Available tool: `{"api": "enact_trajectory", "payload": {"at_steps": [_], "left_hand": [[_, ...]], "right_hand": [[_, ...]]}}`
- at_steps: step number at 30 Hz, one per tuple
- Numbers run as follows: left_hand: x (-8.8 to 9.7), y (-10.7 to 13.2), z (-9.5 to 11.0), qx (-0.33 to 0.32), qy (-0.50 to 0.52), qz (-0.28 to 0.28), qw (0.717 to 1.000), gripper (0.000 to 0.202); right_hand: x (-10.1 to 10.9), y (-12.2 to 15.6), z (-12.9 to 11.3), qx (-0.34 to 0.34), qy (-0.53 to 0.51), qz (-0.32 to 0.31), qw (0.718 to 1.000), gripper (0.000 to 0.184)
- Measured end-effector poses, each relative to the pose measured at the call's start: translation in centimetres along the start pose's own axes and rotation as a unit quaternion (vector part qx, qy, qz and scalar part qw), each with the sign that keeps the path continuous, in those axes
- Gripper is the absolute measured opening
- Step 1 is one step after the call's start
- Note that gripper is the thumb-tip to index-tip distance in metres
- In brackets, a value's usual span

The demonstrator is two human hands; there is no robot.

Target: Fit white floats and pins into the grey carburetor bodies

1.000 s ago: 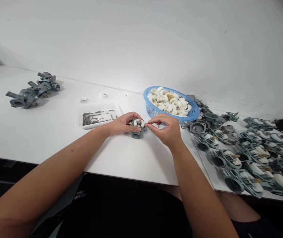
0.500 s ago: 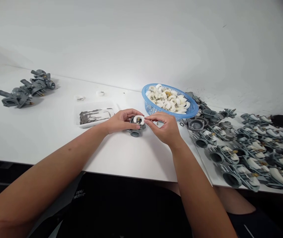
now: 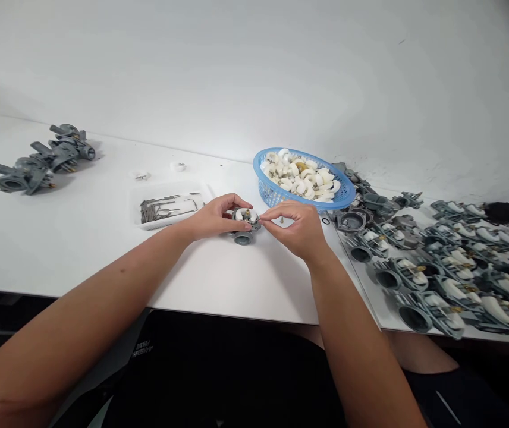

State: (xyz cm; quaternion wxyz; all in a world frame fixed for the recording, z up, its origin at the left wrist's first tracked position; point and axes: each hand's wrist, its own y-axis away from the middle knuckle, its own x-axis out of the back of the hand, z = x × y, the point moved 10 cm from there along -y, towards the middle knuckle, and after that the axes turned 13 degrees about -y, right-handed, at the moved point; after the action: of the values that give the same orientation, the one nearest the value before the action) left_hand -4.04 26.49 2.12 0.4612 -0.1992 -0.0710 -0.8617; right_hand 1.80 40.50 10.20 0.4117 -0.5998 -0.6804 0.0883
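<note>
A small grey metal carburetor body point(image 3: 244, 229) with a white float on top rests on the white table point(image 3: 103, 238) in front of me. My left hand point(image 3: 216, 217) grips it from the left, fingers curled round its top. My right hand point(image 3: 297, 229) is closed in a pinch at its right side, thumb and forefinger pressed together on something too small to name. A blue plastic basket point(image 3: 281, 193) of white floats stands just behind my right hand.
A clear shallow tray point(image 3: 169, 205) of thin metal pins lies left of my hands. Two grey carburetor bodies point(image 3: 40, 160) sit at the far left. Several grey bodies with white floats point(image 3: 437, 267) cover the right side. Two small white parts point(image 3: 141, 176) lie behind the tray.
My hands have stayed on the grey body. The white float now sits lower on it, and the right pinch has closed in at its right edge. The view has shifted slightly.
</note>
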Motion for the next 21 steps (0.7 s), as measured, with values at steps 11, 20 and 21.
{"api": "enact_trajectory", "payload": {"at_steps": [11, 20, 21], "left_hand": [[0.05, 0.07, 0.09, -0.013, -0.001, 0.001, 1.000, 0.053], [0.00, 0.24, 0.55, -0.016, -0.002, -0.003, 1.000, 0.053], [-0.05, 0.24, 0.60, -0.016, -0.002, -0.005, 1.000, 0.053]], "right_hand": [[0.09, 0.06, -0.88, -0.003, 0.001, -0.001, 1.000, 0.006], [-0.39, 0.07, -0.57, -0.025, -0.001, -0.027, 0.999, 0.011], [-0.51, 0.06, -0.64, -0.018, -0.003, -0.032, 0.999, 0.012]]}}
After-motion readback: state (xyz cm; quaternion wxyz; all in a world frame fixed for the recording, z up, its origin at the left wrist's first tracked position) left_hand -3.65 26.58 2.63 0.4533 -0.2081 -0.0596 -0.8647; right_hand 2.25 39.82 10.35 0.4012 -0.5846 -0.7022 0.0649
